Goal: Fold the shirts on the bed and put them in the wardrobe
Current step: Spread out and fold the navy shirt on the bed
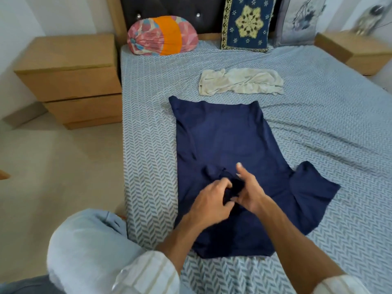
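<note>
Pinching one navy shirt, two hands, one white shirt

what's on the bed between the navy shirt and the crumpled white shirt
Nothing: the head view shows only a bare strip of chevron-patterned bedsheet between the spread-out navy blue shirt and the crumpled white shirt.

Two shirts are lying on the bed: one navy shirt and one crumpled cream shirt. Three pillows are leaning at the headboard (a round pink-and-orange pillow, a blue patterned pillow, a grey floral pillow). Two wooden nightstands are flanking it, the left nightstand and the right nightstand. Two hands are showing, left hand and right hand.
</note>
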